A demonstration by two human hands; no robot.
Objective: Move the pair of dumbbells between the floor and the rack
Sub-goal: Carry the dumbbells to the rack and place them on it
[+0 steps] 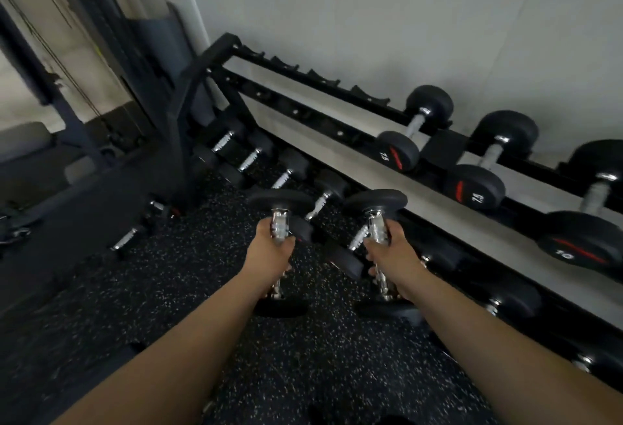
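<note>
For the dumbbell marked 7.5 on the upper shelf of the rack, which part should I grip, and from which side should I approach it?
Grip the 7.5 dumbbell by its bare metal handle, the only narrow part between the two wide black heads. It lies across the rack, one head toward the wall and one toward you, so I would come from above, palm down. Both hands are occupied now: left hand and right hand each hold a dumbbell.

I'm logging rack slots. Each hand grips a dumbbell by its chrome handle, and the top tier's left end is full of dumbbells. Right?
Not quite. The head view shows the left hand and right hand each gripping a dumbbell by its chrome handle, but the top tier's left end has empty cradles; its dumbbells sit further right.
</note>
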